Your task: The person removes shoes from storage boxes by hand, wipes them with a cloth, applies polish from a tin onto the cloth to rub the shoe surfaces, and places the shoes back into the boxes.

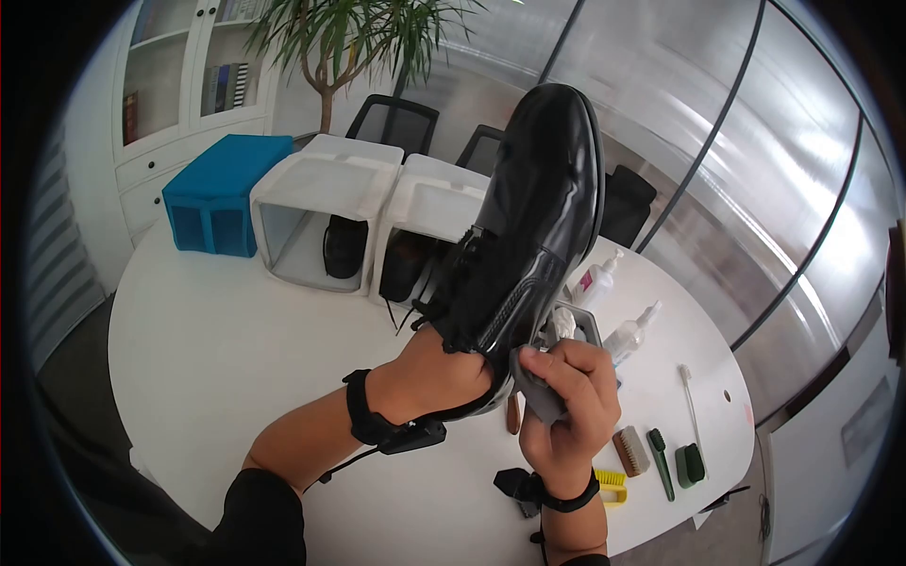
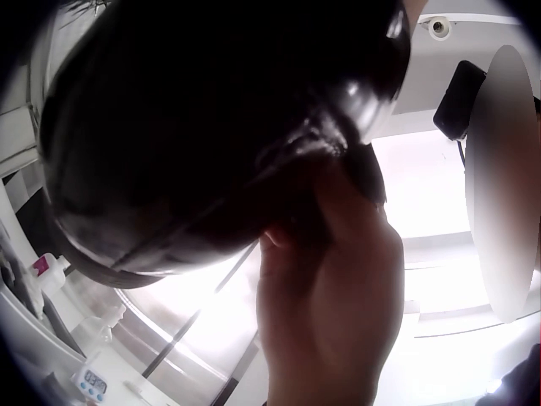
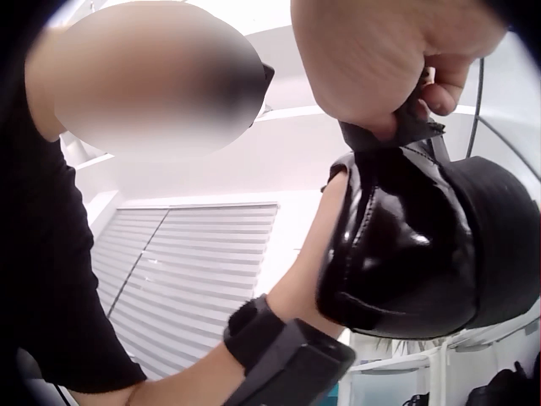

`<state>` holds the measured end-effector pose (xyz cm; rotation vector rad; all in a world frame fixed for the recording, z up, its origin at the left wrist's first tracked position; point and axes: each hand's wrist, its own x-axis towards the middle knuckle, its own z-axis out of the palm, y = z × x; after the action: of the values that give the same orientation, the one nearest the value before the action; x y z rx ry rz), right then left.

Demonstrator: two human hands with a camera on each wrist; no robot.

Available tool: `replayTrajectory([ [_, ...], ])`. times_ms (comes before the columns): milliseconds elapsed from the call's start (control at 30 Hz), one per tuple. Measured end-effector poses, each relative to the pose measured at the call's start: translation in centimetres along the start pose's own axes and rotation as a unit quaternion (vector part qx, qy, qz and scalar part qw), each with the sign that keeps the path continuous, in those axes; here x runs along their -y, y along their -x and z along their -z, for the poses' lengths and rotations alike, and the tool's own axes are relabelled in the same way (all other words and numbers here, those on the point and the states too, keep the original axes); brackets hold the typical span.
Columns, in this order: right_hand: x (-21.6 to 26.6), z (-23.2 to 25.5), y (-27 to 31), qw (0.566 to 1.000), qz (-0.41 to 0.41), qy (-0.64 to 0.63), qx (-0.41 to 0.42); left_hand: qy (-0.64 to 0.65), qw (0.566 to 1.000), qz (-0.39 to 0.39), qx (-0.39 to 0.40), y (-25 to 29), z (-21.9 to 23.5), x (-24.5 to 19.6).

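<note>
A glossy black lace-up shoe is held up over the table, toe upward, with its sole toward the right. My left hand is pushed into the shoe's opening from below, and its fingers are hidden inside. Beside the heel, my right hand pinches a dark grey cloth between thumb and fingers. In the right wrist view the cloth lies against the heel part of the shoe. The left wrist view shows the shoe's dark side with the right hand at it.
White shoe boxes with black shoes in them and a blue box stand across the white table. To the right are pump bottles, a grey tray, a wooden brush, a yellow brush and green brushes.
</note>
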<state>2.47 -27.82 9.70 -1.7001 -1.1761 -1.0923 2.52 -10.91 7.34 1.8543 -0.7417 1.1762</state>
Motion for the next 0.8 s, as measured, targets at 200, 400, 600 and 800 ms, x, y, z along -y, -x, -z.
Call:
replayTrajectory([
  [200, -1.2, 0.4, -0.1, 0.991, 0.044, 0.087, -0.093, 0.004, 0.998, 0.01, 0.067, 0.1, -0.8, -1.2],
  [400, -2.6, 1.1, -0.1, 0.984, 0.031, 0.121, -0.128, -0.088, 0.988, -0.095, 0.085, 1.1, -1.5, -0.8],
  [600, -0.3, 0.7, -0.1, 0.996, -0.009, 0.033, -0.081, 0.009, 1.0, -0.015, 0.002, 0.6, -0.9, -0.8],
  [800, 3.0, 3.8, -0.9, 0.97, -0.12, -0.104, 0.186, 0.084, 0.991, 0.1, 0.032, 0.6, 0.9, -0.1],
])
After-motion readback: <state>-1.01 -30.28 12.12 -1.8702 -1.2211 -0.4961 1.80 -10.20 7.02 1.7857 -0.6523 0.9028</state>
